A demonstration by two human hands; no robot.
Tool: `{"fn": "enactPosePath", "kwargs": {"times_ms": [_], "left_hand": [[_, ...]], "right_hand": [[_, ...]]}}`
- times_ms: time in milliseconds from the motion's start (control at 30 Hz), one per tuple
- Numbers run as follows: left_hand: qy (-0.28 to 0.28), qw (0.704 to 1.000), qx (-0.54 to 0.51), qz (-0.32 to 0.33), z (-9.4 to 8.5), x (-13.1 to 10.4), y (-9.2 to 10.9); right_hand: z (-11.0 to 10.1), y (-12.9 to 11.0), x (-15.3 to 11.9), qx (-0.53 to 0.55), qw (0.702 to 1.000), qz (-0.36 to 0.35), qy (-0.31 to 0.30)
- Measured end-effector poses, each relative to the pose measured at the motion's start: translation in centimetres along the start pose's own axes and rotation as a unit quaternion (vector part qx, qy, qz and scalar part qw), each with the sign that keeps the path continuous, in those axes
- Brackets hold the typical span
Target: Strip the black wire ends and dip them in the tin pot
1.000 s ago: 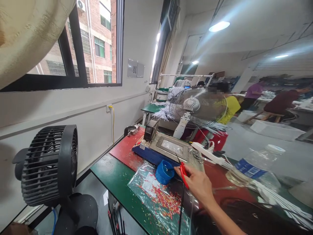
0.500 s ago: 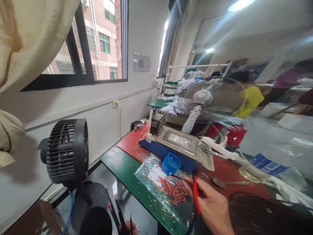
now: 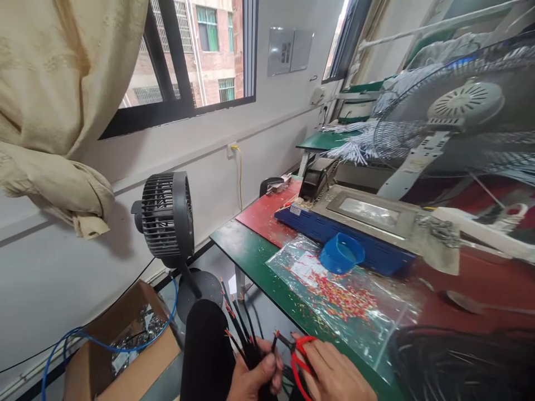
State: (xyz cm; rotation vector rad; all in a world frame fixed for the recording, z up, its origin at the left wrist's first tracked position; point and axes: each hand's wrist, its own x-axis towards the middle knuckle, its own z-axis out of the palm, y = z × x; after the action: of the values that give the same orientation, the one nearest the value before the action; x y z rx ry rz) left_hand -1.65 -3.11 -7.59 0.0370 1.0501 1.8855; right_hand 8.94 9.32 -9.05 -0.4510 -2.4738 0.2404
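Low in the view, my left hand [image 3: 256,374] is closed round several black cables [image 3: 240,326]. Their cut ends fan upward and show short red and pale inner wires. One cable end stands apart between thumb and fingers, close to the other hand. My right hand [image 3: 334,370] grips red-handled scissors or snips [image 3: 300,359], whose dark blades point left at that cable end. Whether the blades touch it I cannot tell. On the table behind lies a clear plastic bag [image 3: 376,334] strewn with red and yellow wire scraps [image 3: 345,298], beside a blue round dish [image 3: 340,253].
A blue machine with a metal top plate [image 3: 363,214] stands at the back of the table. A spoon [image 3: 463,302] and coiled black cable [image 3: 460,367] lie to the right. A black fan [image 3: 167,217] and a cardboard box [image 3: 125,356] are on the left.
The view has swung down and to the right. My right hand has come from over the scraps to beside my left hand, bringing the red-handled tool to the cables.
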Motion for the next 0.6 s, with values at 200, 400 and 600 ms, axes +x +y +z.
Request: {"fn": "enactPosePath", "kwargs": {"times_ms": [200,400,600], "left_hand": [[-0.001,0.999,0.041,-0.011,0.5,-0.2,-0.6],[-0.058,0.993,0.086,-0.053,1.1,-0.9,-0.9],[-0.071,0.99,0.125,-0.009,2.6,-0.8,-0.7]], "right_hand": [[-1.6,0.0,0.6,0.327,0.889,0.295,-0.126],[-2.9,-0.2,0.8,0.491,0.782,0.332,-0.19],[-3.8,-0.8,0.6,0.442,0.834,0.294,-0.153]]}}
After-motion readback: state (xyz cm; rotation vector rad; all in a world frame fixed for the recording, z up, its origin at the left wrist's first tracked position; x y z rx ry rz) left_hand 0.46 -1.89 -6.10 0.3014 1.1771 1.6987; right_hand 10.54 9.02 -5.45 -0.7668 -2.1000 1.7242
